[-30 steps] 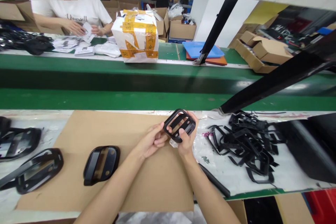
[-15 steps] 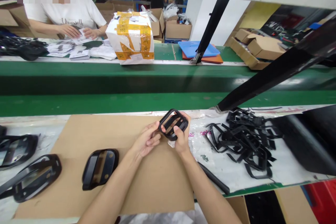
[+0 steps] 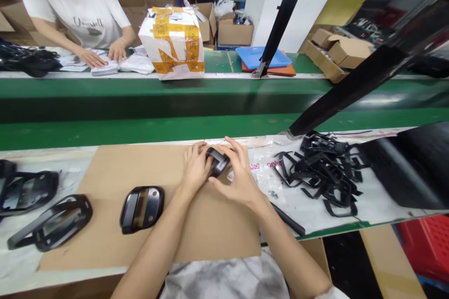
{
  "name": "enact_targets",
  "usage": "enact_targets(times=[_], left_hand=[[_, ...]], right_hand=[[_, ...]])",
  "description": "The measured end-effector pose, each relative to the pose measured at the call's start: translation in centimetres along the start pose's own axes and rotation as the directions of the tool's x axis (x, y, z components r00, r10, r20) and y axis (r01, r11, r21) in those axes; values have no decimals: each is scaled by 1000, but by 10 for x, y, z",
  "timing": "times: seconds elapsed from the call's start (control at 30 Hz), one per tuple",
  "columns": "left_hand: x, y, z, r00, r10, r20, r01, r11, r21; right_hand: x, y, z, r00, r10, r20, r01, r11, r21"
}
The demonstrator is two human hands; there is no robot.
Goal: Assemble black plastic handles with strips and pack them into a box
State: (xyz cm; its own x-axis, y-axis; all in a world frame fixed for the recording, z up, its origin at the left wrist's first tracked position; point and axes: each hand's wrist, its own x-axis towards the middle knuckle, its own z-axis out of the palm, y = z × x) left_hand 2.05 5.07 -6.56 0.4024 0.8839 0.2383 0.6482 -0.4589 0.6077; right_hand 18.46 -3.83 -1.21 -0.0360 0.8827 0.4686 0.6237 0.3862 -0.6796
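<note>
Between my hands, over the cardboard sheet point(image 3: 210, 238), is a black plastic frame point(image 3: 218, 162), partly covered by fingers. My left hand point(image 3: 195, 166) grips its left side. Around its right side curve the thumb and fingers of my right hand point(image 3: 242, 178), spread wide and holding its edges. A similar black frame with a crossbar point(image 3: 142, 209) lies on the cardboard to the left of my left forearm. Farther left rests another black frame with a loose-looking strip point(image 3: 52, 226), and more black frames point(image 3: 30, 191) sit at the table's left edge.
A pile of thin black bracket pieces point(image 3: 329, 173) lies to the right, beside a large black panel point(image 3: 414, 166). A black rod point(image 3: 287, 219) is near my right forearm. A slanted black post point(image 3: 351, 81) rises behind. Across the green bench, a co-worker point(image 3: 91, 28) handles papers near a taped box point(image 3: 173, 44).
The frame has been lowered towards the cardboard and tilted over. My right hand's fingers have spread wider around it. The co-worker's hands have moved down onto the papers.
</note>
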Motion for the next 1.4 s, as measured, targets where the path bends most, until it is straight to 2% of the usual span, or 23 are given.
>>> enact_targets(times=[0.1,0.17,0.2,0.27,0.37,0.5,0.63,0.7,0.83,0.9,1.03,1.17,1.4], left_hand=[[-1,-3,3,999,24,-20,-23,997,79],[-1,-4,5,999,27,-42,-22,995,101],[-1,-5,6,998,27,-51,-21,994,108],[0,-7,8,997,27,-69,-19,993,113],[1,-10,8,997,17,-69,-10,994,108],[1,-8,8,999,47,11,-48,988,148],[0,0,10,993,71,90,-85,982,166],[0,2,12,991,58,120,-78,983,166],[1,4,14,986,47,161,-76,981,179],[2,4,14,984,44,173,-75,981,181],[3,5,13,984,27,177,-58,984,168],[3,6,13,984,25,175,-53,986,158],[3,7,12,985,22,173,-49,987,153]], right_hand=[[-26,0,-26,987,109,114,-109,994,-10],[-50,7,-38,974,217,58,-211,972,-102],[-62,11,-41,962,271,7,-267,951,-153],[-84,20,-44,933,360,-24,-355,905,-235],[-102,27,-42,893,448,52,-416,863,-289],[-104,20,-49,838,535,105,-517,841,-157],[-105,7,-55,721,641,262,-670,741,32],[-106,3,-52,738,620,266,-651,758,36],[-100,0,-38,857,496,137,-496,867,-34],[-95,1,-32,890,431,150,-429,902,-50],[-88,4,-29,891,386,240,-372,922,-102],[-89,4,-32,908,353,226,-334,935,-117],[-89,4,-35,903,365,226,-354,931,-89]])
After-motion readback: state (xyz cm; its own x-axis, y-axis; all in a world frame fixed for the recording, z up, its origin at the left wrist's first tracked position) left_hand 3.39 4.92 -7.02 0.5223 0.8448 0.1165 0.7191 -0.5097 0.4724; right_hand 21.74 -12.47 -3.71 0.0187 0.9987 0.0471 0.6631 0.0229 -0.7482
